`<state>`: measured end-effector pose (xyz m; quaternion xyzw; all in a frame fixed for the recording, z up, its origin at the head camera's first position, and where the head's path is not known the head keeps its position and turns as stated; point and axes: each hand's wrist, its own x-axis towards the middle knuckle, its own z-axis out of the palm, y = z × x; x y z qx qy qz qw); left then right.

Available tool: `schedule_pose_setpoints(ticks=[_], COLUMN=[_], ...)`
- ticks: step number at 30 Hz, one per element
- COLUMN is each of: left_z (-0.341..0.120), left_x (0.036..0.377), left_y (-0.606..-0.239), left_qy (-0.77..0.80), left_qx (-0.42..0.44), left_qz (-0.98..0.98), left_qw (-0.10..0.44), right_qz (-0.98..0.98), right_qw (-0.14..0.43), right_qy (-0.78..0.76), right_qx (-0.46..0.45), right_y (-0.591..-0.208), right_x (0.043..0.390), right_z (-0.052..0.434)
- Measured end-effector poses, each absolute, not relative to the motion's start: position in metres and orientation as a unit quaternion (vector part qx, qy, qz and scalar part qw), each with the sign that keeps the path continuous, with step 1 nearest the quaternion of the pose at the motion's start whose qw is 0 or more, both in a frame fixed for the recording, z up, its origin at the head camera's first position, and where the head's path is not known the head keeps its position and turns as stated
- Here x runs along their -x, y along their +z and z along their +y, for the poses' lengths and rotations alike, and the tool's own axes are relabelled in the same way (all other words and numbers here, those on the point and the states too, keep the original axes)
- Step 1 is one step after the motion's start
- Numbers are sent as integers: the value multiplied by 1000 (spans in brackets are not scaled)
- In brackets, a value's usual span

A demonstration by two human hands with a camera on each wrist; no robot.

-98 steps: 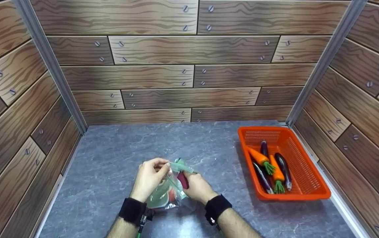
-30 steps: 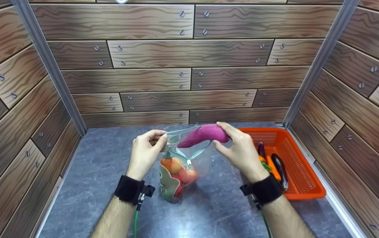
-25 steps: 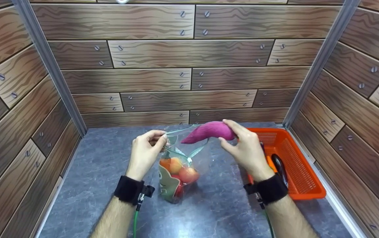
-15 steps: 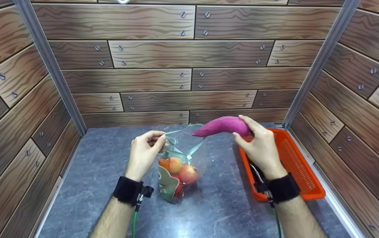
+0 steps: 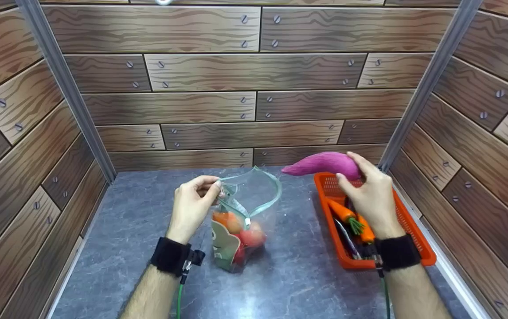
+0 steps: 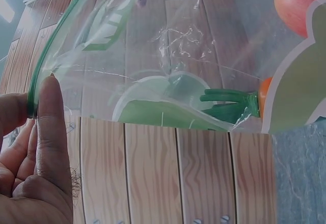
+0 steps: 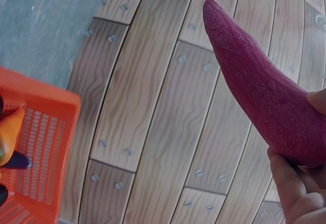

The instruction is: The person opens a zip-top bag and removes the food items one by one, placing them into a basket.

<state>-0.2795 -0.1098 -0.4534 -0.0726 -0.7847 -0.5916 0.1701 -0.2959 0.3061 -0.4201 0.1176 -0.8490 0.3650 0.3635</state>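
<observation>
Head view has the right hand (image 5: pixel 371 195) grasping a long magenta sweet potato with a rough skin (image 5: pixel 322 165), held in the air over the far end of the orange plastic mesh basket (image 5: pixel 416 241), its thin tip pointing left. The left hand (image 5: pixel 190 208) pinches the green zip rim of the clear plastic bag (image 5: pixel 254 208), which stands with its mouth wide open on the grey stone-look table (image 5: pixel 147 230) with red and orange round fruit inside. My reading is that the sweet potato is on its way from bag to basket; the next move would call for lowering it among the orange carrots with green tops (image 5: pixel 346 215) and dark purple aubergines without knocking them, then releasing the grip.

Left wrist view shows what the head camera cannot: thumb and fingers (image 6: pixel 53 127) clenched on the green strip itself, and a carrot's green top through the bag's film. Right wrist view gives the sweet potato's (image 7: pixel 254 86) texture and the fingers (image 7: pixel 293 183) curled under its thick end, with a corner of the basket (image 7: pixel 43 147) below; the bag is out of its sight.
</observation>
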Motion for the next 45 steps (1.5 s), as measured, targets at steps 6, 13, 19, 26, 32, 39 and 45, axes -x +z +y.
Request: schedule_pose_setpoints(ticks=[6,13,19,26,32,39,45], left_z=[-109,-108,-107,-108,-108,-109,-110], left_x=[278,279,278,278,276,276,276], left_y=[-452,-452,-452,-453,-452,-453,-453], left_qy=[-591,-591,-595,-591,-581,-583,-582], left_qx=[73,70,69,71,75,74,73], left_qz=[-785,-786,-783,-786,-792,-791,-793], left_qw=[171,169,164,164,170,169,168], right_qz=[-855,-873,-878,-884,-893,-905,-904], right_qw=[364,357,349,340,327,293,292], right_qy=[361,332,328,319,306,301,298], right_qx=[-76,-31,-7,22,42,73,92], right_y=[-428,-439,-452,-468,-482,-495,-505], right_x=[299,303,306,310,313,314,315], right_z=[327,347,361,378,388,399,409])
